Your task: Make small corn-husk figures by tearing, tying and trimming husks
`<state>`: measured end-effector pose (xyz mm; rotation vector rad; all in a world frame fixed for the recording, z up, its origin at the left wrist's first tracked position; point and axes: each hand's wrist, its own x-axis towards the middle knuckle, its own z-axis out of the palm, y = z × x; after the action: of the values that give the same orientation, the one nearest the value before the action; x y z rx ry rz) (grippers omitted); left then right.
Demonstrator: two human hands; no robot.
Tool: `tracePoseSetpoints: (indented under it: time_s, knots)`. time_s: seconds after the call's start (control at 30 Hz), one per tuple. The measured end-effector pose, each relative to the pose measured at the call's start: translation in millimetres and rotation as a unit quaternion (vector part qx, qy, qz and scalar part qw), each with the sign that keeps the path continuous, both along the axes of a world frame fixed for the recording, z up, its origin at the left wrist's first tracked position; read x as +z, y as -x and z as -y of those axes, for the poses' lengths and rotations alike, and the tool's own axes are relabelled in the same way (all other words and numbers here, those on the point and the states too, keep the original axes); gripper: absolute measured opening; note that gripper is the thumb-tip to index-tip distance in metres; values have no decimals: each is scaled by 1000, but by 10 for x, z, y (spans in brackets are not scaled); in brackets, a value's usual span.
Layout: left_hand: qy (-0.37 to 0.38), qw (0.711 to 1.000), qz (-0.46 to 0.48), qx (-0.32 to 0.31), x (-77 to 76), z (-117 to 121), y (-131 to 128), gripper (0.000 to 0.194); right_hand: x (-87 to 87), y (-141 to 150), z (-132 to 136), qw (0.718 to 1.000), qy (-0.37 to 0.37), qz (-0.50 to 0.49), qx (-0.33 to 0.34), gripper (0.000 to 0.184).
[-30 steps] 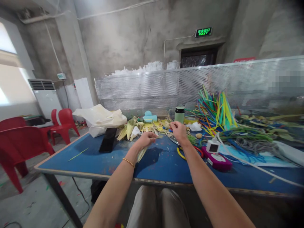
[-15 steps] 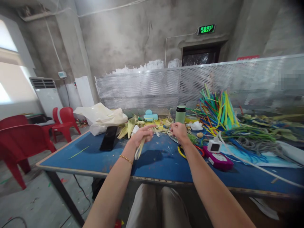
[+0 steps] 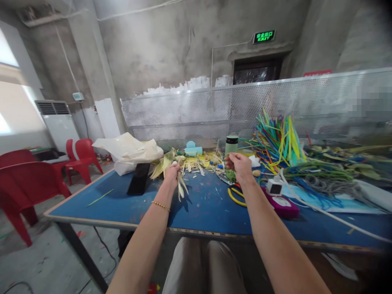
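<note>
My left hand (image 3: 172,172) is closed on pale corn husk strips (image 3: 182,188), whose loose ends hang down above the blue tabletop. A heap of dried corn husks (image 3: 163,163) lies just behind it. My right hand (image 3: 240,165) is raised in front of the green bottle (image 3: 231,146), thumb and forefinger pressed together. Whatever sits in that pinch, if anything, is too small to make out. Below the right hand are scissors with yellow and red handles (image 3: 235,198), partly covered by the wrist.
A black phone (image 3: 139,179) and a cream bag (image 3: 128,150) lie at the left. On the right are a purple box (image 3: 283,207), a white charger (image 3: 275,186), colourful strips (image 3: 281,141) and tangled cords (image 3: 318,177). A perforated metal screen (image 3: 180,116) stands along the back.
My left hand has turned and closed more tightly, so the husk strips now hang to its right. My right hand has shifted slightly right and rotated, showing its pinched fingertips.
</note>
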<state>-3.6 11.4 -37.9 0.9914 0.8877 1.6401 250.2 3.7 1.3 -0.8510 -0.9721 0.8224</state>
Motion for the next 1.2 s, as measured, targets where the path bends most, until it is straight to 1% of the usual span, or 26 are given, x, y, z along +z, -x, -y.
tracePoseSetpoints:
  time_s: [0.07,0.13,0.17,0.23,0.33,0.43,0.5,0.53,0.6,0.67,0.7,0.77,0.87,0.93,0.97,1.03,1.1,1.13,1.2]
  knots:
    - [10,999,7,-40,24,51,-39,9,-17,4,2,996,17,15,88,15]
    - [12,995,3,-94,44,115,-101,12,-41,28,3,987,30,32,153,20]
    - [6,992,-1,-126,52,147,-134,14,-54,48,6,984,32,48,169,23]
    - [-20,983,-11,-185,66,209,-190,18,-78,107,27,980,29,103,169,27]
    - [-45,971,-21,-232,81,287,-250,23,-104,226,88,967,6,209,148,32]
    - [-45,957,-35,-285,91,338,-282,25,-113,323,137,953,-25,268,139,29]
    - [-57,947,-38,-314,97,352,-278,25,-113,341,130,946,-51,300,107,23]
    - [-64,945,-34,-319,102,353,-265,25,-113,334,114,941,-67,323,77,20]
    - [-73,948,-13,-309,114,345,-221,25,-116,300,69,920,-94,381,1,13]
    - [-76,954,5,-289,132,333,-168,24,-125,266,28,885,-102,449,-63,12]
    - [-80,956,12,-281,142,329,-144,24,-132,256,16,869,-98,477,-80,14]
    - [-91,957,24,-274,160,326,-108,21,-146,251,8,848,-92,515,-88,17]
    - [-101,957,41,-269,176,321,-75,17,-155,255,22,837,-104,529,-97,19]
    - [-96,960,50,-258,171,301,-54,18,-146,242,27,840,-115,516,-119,18]
    - [-91,963,51,-251,163,284,-43,19,-136,230,26,851,-115,496,-131,18]
    - [-76,969,40,-230,140,240,-24,22,-111,198,16,893,-98,420,-133,15]
    - [-54,977,21,-204,113,192,-14,23,-89,168,2,934,-66,332,-113,14]
    - [-41,981,10,-190,101,172,-13,23,-82,157,-4,948,-51,298,-98,15]
    - [-16,986,0,-164,83,140,-17,19,-78,144,-10,963,-31,258,-67,18]
